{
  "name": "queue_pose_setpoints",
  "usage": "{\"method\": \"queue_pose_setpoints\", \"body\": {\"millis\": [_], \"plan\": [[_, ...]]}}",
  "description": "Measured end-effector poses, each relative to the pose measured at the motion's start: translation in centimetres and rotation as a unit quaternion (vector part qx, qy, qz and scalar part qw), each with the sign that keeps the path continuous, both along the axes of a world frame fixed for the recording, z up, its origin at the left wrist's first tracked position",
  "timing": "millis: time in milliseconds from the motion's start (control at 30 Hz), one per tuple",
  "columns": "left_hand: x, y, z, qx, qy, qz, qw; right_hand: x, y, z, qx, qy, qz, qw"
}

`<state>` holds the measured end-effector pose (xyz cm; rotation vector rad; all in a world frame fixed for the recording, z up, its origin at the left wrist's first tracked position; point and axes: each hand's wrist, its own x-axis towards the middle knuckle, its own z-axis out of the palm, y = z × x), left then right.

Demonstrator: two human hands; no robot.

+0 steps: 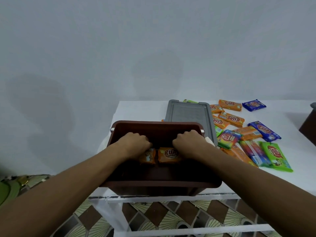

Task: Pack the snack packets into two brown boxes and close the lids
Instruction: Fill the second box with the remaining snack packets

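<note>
A brown plastic box (153,184) stands open at the table's near edge. Both my hands reach down inside it. My left hand (135,142) is closed on an orange snack packet (147,157), and my right hand (188,142) is closed on a second orange packet (168,155) beside it. Both packets stand on edge in the box. The box's grey lid (188,113) lies flat on the table just behind the box. Several loose packets, orange (231,118), blue (264,130), green (275,155) and rainbow-coloured (228,138), are scattered to the right.
The white table (140,110) stands against a pale wall. Part of a dark brown object (308,127) shows at the far right edge. Below the table's front edge is a white rack (171,200) over a patterned floor.
</note>
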<state>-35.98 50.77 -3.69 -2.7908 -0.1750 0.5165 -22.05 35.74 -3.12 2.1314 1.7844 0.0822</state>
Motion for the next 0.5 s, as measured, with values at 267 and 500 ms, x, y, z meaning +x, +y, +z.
{"method": "queue_pose_setpoints", "body": {"millis": [267, 500], "plan": [[-0.1, 0.1, 1.4, -0.051, 0.049, 0.053, 0.996, -0.3, 0.0, 0.4, -0.042, -0.010, -0.006, 0.999], [1.1, -0.4, 2.7, -0.065, -0.080, 0.008, 0.995, 2.4, -4.0, 2.9, 0.138, 0.148, 0.008, 0.979]]}}
